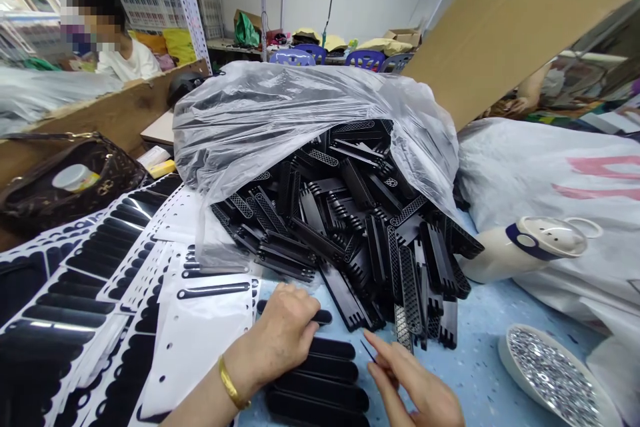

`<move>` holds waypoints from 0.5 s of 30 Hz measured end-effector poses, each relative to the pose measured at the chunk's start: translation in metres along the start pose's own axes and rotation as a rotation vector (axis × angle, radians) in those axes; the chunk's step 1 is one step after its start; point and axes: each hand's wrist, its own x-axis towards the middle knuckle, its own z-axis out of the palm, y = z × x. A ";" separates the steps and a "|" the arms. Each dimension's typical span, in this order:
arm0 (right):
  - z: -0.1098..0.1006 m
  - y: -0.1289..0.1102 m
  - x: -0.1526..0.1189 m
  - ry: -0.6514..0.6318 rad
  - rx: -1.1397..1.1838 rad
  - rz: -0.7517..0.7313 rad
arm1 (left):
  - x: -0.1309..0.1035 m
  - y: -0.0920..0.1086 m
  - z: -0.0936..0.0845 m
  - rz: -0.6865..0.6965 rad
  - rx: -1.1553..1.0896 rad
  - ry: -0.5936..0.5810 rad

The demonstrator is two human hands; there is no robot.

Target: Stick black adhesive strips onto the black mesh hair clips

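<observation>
My left hand [287,328], with a gold bracelet at the wrist, is closed over a black round-ended strip [324,316]; its fingertips are partly hidden. Below it, several similar black strips [325,373] lie side by side on the blue tabletop. My right hand [417,383] pinches a thin dark sliver-like piece [368,349] between thumb and forefinger, just right of the row. What this piece is I cannot make out. Ahead of both hands, a heap of black slotted plastic parts [345,213] spills from a clear plastic bag [300,93].
White sheets with black strip-shaped stickers [215,327] cover the left side. At right are a bowl of small shiny pieces [515,357], a cream bottle [493,257] and a white sack [520,153]. A brown handbag [115,167] sits at left; a co-worker [125,57] is behind.
</observation>
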 end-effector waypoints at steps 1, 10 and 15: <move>0.005 0.000 0.010 -0.014 0.028 -0.016 | 0.000 0.000 0.000 -0.004 -0.003 0.000; 0.028 -0.011 0.043 0.001 -0.103 -0.097 | -0.002 0.004 0.000 -0.033 -0.054 0.013; 0.031 -0.013 0.049 0.023 -0.107 -0.104 | -0.002 0.002 0.000 -0.034 -0.056 0.017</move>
